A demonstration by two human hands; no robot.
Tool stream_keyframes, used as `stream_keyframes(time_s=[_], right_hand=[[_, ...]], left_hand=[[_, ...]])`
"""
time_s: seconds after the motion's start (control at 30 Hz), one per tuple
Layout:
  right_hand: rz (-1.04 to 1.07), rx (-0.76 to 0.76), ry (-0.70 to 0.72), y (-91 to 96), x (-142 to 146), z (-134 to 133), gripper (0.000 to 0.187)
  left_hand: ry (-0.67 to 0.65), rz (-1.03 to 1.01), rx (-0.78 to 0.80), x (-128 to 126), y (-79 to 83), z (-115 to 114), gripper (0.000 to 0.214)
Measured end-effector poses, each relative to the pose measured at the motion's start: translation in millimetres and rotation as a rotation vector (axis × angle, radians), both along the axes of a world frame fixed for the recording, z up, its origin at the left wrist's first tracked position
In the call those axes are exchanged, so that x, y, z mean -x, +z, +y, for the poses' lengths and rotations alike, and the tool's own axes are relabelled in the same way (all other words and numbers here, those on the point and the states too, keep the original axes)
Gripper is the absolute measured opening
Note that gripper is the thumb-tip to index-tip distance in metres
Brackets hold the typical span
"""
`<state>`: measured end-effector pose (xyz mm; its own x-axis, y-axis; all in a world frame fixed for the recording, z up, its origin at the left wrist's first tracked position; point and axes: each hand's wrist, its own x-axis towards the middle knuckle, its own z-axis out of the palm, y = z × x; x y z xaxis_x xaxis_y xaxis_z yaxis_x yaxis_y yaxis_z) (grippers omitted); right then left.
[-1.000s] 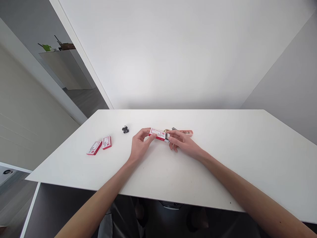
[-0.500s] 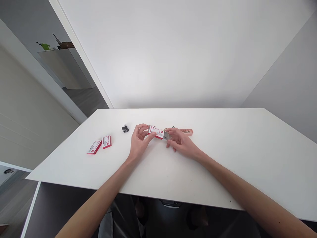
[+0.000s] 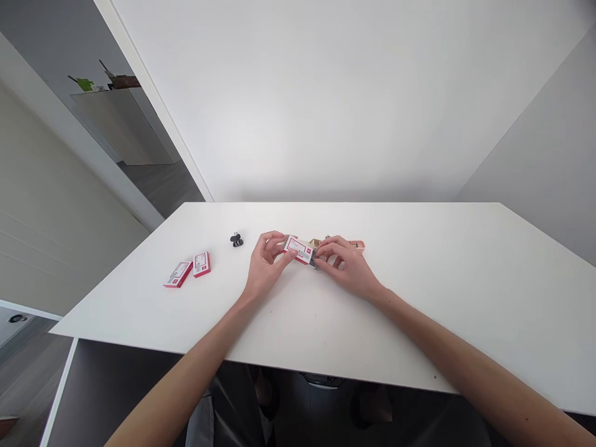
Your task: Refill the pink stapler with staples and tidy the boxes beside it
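The small red-and-white box [image 3: 299, 249] is held over the white table [image 3: 298, 323], between your two hands; it looks opened at its right end, where a dark grey part [image 3: 313, 256] shows partly outside, so the two seem not yet wholly apart or together; its printed face is turned upward, tilted; your left hand [image 3: 265, 266] clasps it, thumb on top; your right hand [image 3: 348, 268] has its fingers drawn nearly together at the grey end, though you cannot tell whether they pinch it; behind lies a pink tray [image 3: 359, 244].
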<state>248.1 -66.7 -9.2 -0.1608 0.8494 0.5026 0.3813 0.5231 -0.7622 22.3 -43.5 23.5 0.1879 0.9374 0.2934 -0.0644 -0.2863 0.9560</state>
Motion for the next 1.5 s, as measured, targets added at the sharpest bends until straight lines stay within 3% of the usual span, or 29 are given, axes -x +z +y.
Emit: stream_keyframes(time_s=[0.37,0.57,0.73,0.9,1.13,1.33,1.5], right_hand=[[-0.126,-0.082,-0.029,-5.6,0.0,2.3,0.013],[-0.154,-0.069,-0.109,-5.2,-0.9,2.2,0.013],[-0.159,-0.062,-0.171,-5.9,-1.3,2.4,0.015],[-0.147,-0.016,-0.003,-5.0,-1.9,0.7,0.012],[-0.154,0.045,0.080,1.4,-0.9,-1.4,0.017],[0.060,0.391,0.099,18.0,-4.8,-2.8,0.049],[0.138,0.487,0.175,20.5,-7.7,-3.0,0.055]], left_hand=[[-0.055,0.104,-0.100,-1.0,-4.1,-3.6,0.045],[0.029,0.177,-0.119,-1.6,-4.2,-3.8,0.042],[0.188,0.169,-0.087,0.6,-2.5,-1.1,0.042],[0.292,0.033,0.020,4.7,0.3,2.8,0.045],[0.156,-0.103,0.139,7.9,-2.1,6.5,0.054],[-0.003,-0.029,0.106,6.3,-2.4,2.9,0.059],[-0.055,0.064,0.063,6.2,-3.0,1.5,0.053]])
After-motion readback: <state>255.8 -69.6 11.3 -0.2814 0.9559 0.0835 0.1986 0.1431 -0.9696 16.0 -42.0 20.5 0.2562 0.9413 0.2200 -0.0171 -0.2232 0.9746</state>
